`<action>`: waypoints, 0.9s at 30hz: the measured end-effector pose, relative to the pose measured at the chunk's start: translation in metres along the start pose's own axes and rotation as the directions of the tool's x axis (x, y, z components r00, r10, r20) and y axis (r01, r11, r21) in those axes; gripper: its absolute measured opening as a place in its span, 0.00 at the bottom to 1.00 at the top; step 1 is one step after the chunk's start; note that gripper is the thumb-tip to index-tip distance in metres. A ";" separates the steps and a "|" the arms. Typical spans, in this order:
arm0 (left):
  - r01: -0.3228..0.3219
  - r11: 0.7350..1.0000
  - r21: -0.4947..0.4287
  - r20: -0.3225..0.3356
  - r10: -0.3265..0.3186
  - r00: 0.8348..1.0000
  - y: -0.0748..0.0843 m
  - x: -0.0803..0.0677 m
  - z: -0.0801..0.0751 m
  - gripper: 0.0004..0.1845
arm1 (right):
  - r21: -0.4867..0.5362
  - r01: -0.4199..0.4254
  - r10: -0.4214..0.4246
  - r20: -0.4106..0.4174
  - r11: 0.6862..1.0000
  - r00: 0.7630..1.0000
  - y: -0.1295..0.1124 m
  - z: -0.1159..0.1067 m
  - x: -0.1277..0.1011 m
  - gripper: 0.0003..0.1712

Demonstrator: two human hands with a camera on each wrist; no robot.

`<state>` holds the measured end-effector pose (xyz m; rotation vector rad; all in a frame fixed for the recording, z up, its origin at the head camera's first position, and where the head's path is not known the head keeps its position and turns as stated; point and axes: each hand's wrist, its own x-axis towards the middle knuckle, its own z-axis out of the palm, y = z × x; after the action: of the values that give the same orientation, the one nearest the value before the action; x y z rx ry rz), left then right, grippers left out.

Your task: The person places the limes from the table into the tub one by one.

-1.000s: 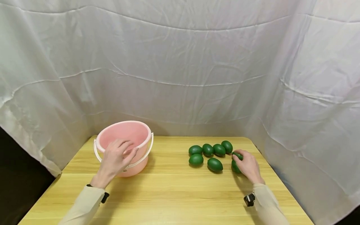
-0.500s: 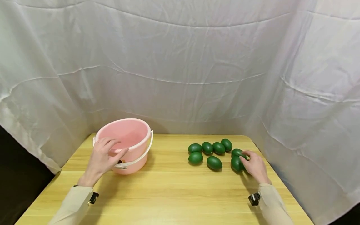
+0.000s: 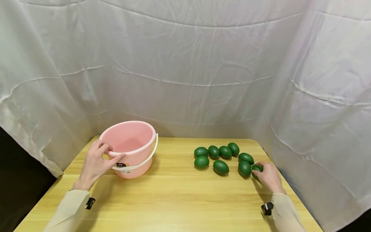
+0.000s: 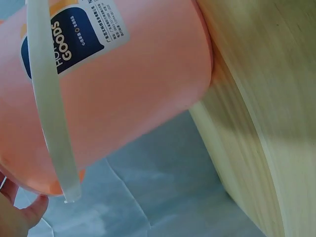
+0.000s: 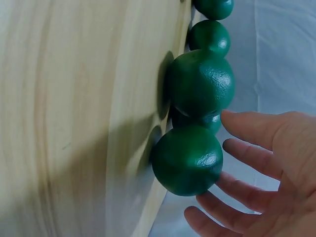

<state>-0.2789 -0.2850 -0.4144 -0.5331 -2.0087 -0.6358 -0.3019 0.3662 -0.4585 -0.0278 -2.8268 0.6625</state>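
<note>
A pink bucket (image 3: 136, 158) with a white handle (image 3: 152, 154) stands at the left of the table. My left hand (image 3: 94, 162) holds its near left rim, fingers over the inside and thumb on the outside; the left wrist view catches just the fingertips (image 4: 35, 210) at the rim. Several smooth dark green limes (image 3: 221, 167) lie in a group at the right. Around the rightmost lime (image 5: 187, 160) is my right hand (image 3: 269, 177), its fingers spread and loosely bent, fingertips right at its side. The thumb stands slightly apart from the lime in the right wrist view.
The wooden table (image 3: 174, 203) carries the bucket and the limes. A pale curtain (image 3: 185, 64) hangs behind and along both sides. Black straps with small devices (image 3: 90, 203) sit on both wrists.
My left hand has moved left and back from above the bucket's opening to its near left rim. The right hand has shifted right and nearer, from two other limes to the rightmost one.
</note>
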 end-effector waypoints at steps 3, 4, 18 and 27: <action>0.012 1.000 -0.006 -0.011 -0.012 1.000 -0.001 0.000 0.000 0.21 | 0.006 0.022 -0.022 -0.016 1.000 1.000 0.002 0.002 0.003 0.25; 0.017 1.000 -0.010 -0.015 -0.017 1.000 -0.001 -0.001 0.000 0.21 | 0.011 0.030 -0.030 -0.020 0.999 0.999 0.003 0.003 0.004 0.25; 0.034 0.999 -0.007 -0.011 -0.034 0.999 0.000 -0.001 -0.001 0.20 | 0.112 -0.061 0.061 0.007 0.992 0.998 0.010 0.018 0.012 0.35; 0.029 1.000 -0.002 -0.016 -0.029 0.999 0.002 -0.004 -0.001 0.21 | 0.172 -0.176 0.168 0.061 0.969 0.984 0.012 0.022 0.014 0.38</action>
<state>-0.2754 -0.2839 -0.4168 -0.4991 -2.0046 -0.6574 -0.3212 0.3687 -0.4793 -0.2318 -2.8192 0.9617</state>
